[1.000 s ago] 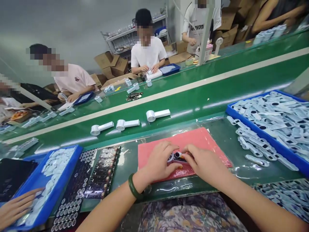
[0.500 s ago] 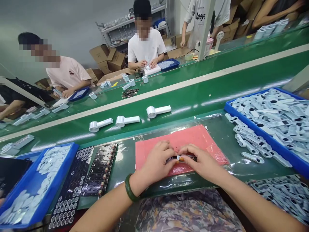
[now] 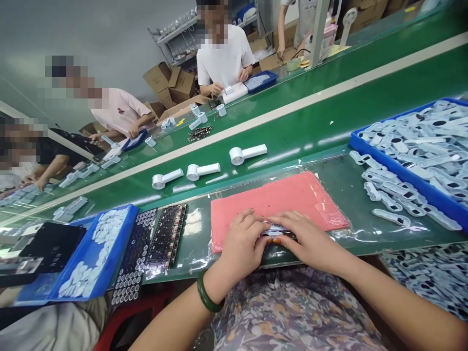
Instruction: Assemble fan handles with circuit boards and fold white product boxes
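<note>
At the front edge of the pink mat [image 3: 270,195], my left hand [image 3: 245,239] and my right hand [image 3: 300,234] pinch a narrow dark circuit board [image 3: 277,230] between them. A silvery part with printed marks shows on the board. Thumbs press from the near side and fingers curl over the far side, so both ends of the board are hidden. To the left of my left hand lies a panel of black circuit boards [image 3: 168,234]. Beside it is a black sheet with round white-rimmed pieces [image 3: 127,278].
Pale blue handle shells fill a blue tray [image 3: 405,180] at right, with loose shells [image 3: 391,218] beside it. Another blue tray [image 3: 115,261] holds small pale parts. Several assembled white devices [image 3: 248,153] lie on the green conveyor belt [image 3: 314,119]. Co-workers sit across it.
My view has shifted and tilted. Both hands stay together on the circuit board, now nearer the mat's front edge, and more of its silvery printed part shows.
</note>
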Demonstrator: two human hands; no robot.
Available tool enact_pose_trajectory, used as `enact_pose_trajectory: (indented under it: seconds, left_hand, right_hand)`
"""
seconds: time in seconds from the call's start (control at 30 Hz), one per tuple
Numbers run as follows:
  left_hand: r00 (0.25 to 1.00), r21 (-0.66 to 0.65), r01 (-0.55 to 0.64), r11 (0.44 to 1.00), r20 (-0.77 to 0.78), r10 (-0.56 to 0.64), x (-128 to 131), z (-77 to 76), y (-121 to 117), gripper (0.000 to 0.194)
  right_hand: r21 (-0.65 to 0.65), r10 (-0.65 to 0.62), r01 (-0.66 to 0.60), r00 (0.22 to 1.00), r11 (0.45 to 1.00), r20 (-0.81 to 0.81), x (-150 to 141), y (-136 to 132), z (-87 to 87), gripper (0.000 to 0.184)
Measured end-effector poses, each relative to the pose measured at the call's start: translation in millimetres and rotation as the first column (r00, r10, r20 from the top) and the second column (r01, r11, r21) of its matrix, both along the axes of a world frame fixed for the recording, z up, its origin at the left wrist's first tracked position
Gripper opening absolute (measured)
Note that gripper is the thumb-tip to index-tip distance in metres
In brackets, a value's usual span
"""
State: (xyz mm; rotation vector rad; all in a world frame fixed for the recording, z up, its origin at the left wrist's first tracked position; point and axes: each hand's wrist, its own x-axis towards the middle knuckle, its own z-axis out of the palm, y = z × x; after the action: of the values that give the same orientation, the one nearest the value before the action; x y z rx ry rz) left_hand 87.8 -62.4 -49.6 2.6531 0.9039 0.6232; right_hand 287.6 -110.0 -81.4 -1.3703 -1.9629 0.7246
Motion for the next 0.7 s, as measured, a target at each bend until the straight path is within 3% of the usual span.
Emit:
enact_pose_trajectory:
  seconds: [0.17, 0.43, 0.6, 0.7]
  left_hand:
    - [1.0, 0.036, 0.013, 0.999, -0.018, -0.012, -1, -0.9, 2, 0.022]
    - [0.994, 0.002, 0.011, 1.0, -0.108, -0.01, 3, 7.5, 9, 0.02]
    - [0.961, 0.087, 0.106, 0.991, -0.264, -0.08, -1, 14.7, 15, 0.031]
    - [0.939, 0.17, 0.214, 0.962, -0.306, -0.154, 5, 25.6, 43, 0.033]
  right_hand:
    - [0.074, -0.026, 0.022, 0.998, 0.997, 0.062, -2, -1, -4.2, 0.032]
    - [0.079, -0.016, 0.01, 0.997, 0.997, 0.078, -5, 4, -2.5, 0.029]
    - [0.145, -0.102, 0.099, 0.995, 0.984, 0.009, -3, 0, -2.2, 0.031]
    - [0.252, -0.301, 0.295, 0.954, 0.922, -0.016, 24, -11, -1.5, 0.032]
